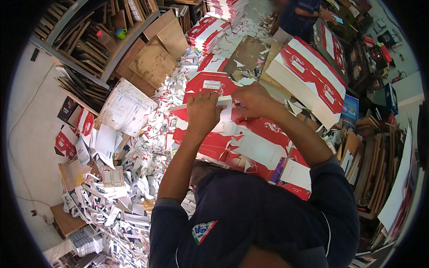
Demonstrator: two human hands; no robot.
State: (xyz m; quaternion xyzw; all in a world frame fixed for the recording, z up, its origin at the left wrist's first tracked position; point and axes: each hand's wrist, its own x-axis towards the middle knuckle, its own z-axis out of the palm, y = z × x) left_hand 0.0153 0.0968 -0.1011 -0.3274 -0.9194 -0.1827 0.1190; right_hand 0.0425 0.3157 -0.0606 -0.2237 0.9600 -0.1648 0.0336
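Both hands are closed on a small stack of red and white printed card sheets [227, 111] in front of my body. My left hand [203, 112] curls its fingers over the near left part of the stack. My right hand [255, 102] grips the stack's right side, its fingertips partly hidden. Just beyond the hands lies a red printed sheet with a white label [199, 81]. Nearer to me, more red and white card sheets [259, 149] lie flat and overlapping, some with cut, jagged edges.
White and red paper scraps [134, 196] cover the floor at left. A tall stack of red and white printed card [308, 76] stands at right. Wooden boards [154, 62] lean beside a shelf [111, 67]. Another person [299, 20] stands at the far right, holding a phone.
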